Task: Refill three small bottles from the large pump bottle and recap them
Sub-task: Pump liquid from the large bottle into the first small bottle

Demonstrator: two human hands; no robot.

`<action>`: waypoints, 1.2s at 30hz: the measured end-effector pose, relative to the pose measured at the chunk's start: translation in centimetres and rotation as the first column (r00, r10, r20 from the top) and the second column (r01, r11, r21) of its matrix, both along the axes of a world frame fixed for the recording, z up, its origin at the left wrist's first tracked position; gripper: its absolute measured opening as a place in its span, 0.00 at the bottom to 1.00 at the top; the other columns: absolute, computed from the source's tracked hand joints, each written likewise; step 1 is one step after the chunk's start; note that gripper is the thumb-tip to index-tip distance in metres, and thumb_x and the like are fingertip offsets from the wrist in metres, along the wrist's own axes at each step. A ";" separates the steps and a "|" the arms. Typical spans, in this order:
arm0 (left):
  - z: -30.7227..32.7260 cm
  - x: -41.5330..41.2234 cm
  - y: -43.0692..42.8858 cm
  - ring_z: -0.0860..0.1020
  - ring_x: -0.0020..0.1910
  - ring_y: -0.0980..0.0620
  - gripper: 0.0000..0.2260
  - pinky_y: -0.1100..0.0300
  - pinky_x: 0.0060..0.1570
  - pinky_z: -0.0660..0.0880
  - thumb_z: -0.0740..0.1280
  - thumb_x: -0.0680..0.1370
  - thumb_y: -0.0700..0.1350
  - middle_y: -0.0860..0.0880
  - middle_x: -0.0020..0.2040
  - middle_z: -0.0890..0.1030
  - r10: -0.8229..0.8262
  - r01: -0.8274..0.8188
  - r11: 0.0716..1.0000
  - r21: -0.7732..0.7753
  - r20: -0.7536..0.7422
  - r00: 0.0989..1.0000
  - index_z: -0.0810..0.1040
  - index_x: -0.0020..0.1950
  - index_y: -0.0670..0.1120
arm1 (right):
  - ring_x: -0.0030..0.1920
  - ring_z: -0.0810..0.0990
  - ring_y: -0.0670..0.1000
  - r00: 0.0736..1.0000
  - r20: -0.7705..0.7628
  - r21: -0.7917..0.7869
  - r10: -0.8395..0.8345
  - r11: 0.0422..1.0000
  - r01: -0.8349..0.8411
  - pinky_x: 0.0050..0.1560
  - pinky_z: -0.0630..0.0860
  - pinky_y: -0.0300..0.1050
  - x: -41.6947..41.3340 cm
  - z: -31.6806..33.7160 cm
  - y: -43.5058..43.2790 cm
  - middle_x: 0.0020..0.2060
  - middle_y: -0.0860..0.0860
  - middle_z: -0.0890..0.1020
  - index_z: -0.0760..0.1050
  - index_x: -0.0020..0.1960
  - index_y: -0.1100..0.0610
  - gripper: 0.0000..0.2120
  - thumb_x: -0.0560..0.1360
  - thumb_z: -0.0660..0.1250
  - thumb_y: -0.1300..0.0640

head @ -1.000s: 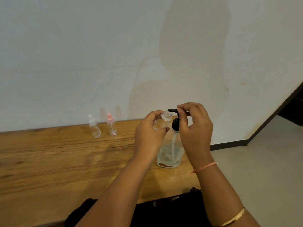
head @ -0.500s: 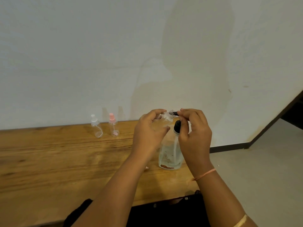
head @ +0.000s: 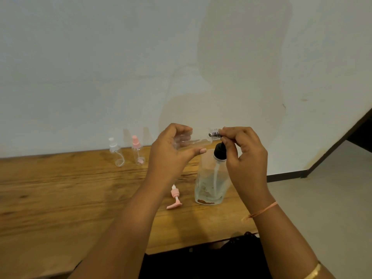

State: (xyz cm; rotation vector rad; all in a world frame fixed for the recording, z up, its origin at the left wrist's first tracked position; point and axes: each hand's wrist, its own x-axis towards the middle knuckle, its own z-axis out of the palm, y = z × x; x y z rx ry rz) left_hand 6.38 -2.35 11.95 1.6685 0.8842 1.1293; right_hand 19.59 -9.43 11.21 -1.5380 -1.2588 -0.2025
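My left hand (head: 173,150) grips a small clear bottle (head: 193,140), tilted on its side with its open neck against the nozzle (head: 214,134) of the black pump head. My right hand (head: 243,154) pinches that pump head above the large clear pump bottle (head: 211,178), which stands on the wooden table (head: 60,198) with a little liquid at its bottom. A pink pump cap (head: 174,197) lies loose on the table in front of my left wrist. Two small capped bottles, one white-topped (head: 115,153) and one pink-topped (head: 137,151), stand by the wall.
A white wall rises right behind the table. The table's right end is just past the large bottle, with grey floor beyond. Dark cloth (head: 201,258) lies below the table's front edge, between my forearms.
The small bottle has tipped from nearly upright to lying sideways, its neck now at the pump nozzle. Both hands rose slightly. The pink cap has come into sight on the table.
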 end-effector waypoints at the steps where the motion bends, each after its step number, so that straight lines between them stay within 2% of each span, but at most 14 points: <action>1: 0.0 -0.1 0.1 0.79 0.47 0.62 0.20 0.71 0.46 0.76 0.78 0.63 0.43 0.57 0.50 0.79 -0.033 0.033 0.999 -0.023 0.003 0.999 0.74 0.49 0.54 | 0.47 0.75 0.35 1.000 -0.001 0.005 -0.001 1.000 0.001 0.52 0.69 0.22 0.0 -0.1 0.0 0.47 0.49 0.77 0.80 0.50 0.62 0.08 0.75 0.65 0.69; 4: 0.2 -0.4 0.2 0.81 0.46 0.57 0.21 0.64 0.47 0.78 0.77 0.63 0.42 0.55 0.51 0.79 -0.124 0.126 0.989 -0.076 0.039 0.992 0.74 0.51 0.56 | 0.49 0.73 0.31 1.000 0.007 0.021 -0.011 1.000 0.011 0.52 0.68 0.22 0.0 -0.7 0.1 0.47 0.49 0.76 0.80 0.49 0.63 0.07 0.74 0.65 0.70; 10: 0.4 -0.7 -0.3 0.81 0.44 0.63 0.18 0.71 0.46 0.76 0.75 0.67 0.40 0.55 0.52 0.79 -0.178 0.182 0.978 -0.103 0.048 0.983 0.76 0.52 0.54 | 0.50 0.72 0.37 1.000 0.027 0.027 -0.007 1.000 0.006 0.53 0.68 0.22 -0.3 -0.8 -0.1 0.47 0.49 0.76 0.80 0.50 0.64 0.08 0.74 0.65 0.71; 16: 0.8 -0.8 -0.4 0.81 0.45 0.58 0.18 0.70 0.45 0.76 0.76 0.66 0.40 0.52 0.53 0.79 -0.164 0.169 0.983 -0.071 0.061 0.984 0.78 0.52 0.55 | 0.51 0.77 0.42 1.000 -0.004 0.055 0.022 0.998 -0.022 0.54 0.71 0.26 -0.1 -0.1 -0.8 0.47 0.49 0.79 0.81 0.52 0.62 0.09 0.74 0.66 0.68; 20: 0.8 -0.7 -0.6 0.81 0.45 0.59 0.19 0.70 0.46 0.76 0.75 0.67 0.42 0.51 0.55 0.79 -0.172 0.173 0.984 -0.050 0.012 0.985 0.78 0.53 0.58 | 0.49 0.78 0.43 0.999 -0.031 0.063 0.023 0.998 -0.021 0.53 0.75 0.31 0.1 -0.2 -0.9 0.47 0.48 0.79 0.80 0.51 0.60 0.07 0.74 0.67 0.66; 25: 0.6 -0.7 -0.4 0.80 0.43 0.63 0.18 0.75 0.45 0.73 0.75 0.68 0.42 0.51 0.53 0.78 -0.158 0.157 0.987 -0.038 -0.045 0.986 0.77 0.52 0.59 | 0.50 0.74 0.38 1.000 0.011 0.080 -0.009 0.997 0.008 0.52 0.70 0.24 -0.1 -1.3 -0.2 0.46 0.51 0.78 0.78 0.49 0.64 0.07 0.73 0.66 0.72; 29: 0.2 -0.4 -0.4 0.78 0.42 0.67 0.18 0.77 0.44 0.72 0.75 0.68 0.43 0.52 0.51 0.77 -0.126 0.124 0.992 -0.032 -0.086 0.988 0.76 0.50 0.62 | 0.50 0.73 0.32 1.000 -0.010 0.075 -0.003 0.997 0.004 0.51 0.69 0.22 -0.1 -1.8 0.1 0.46 0.53 0.78 0.78 0.49 0.65 0.08 0.73 0.65 0.73; 32: 0.1 -0.4 -0.4 0.76 0.44 0.70 0.18 0.77 0.45 0.72 0.75 0.68 0.44 0.53 0.52 0.77 -0.121 0.121 0.993 -0.010 -0.085 0.989 0.76 0.51 0.62 | 0.52 0.74 0.33 0.997 -0.073 0.091 0.026 0.996 -0.019 0.52 0.70 0.24 -0.3 -1.7 -0.1 0.47 0.52 0.78 0.78 0.50 0.60 0.09 0.74 0.65 0.71; 36: 0.2 -0.4 -0.4 0.75 0.47 0.71 0.18 0.76 0.47 0.72 0.75 0.69 0.44 0.54 0.53 0.77 -0.115 0.120 0.992 0.047 -0.088 0.989 0.76 0.53 0.61 | 0.51 0.78 0.41 0.991 -0.100 0.130 0.084 0.989 -0.071 0.54 0.74 0.31 -0.1 -0.7 -0.4 0.47 0.49 0.78 0.76 0.51 0.54 0.11 0.74 0.65 0.68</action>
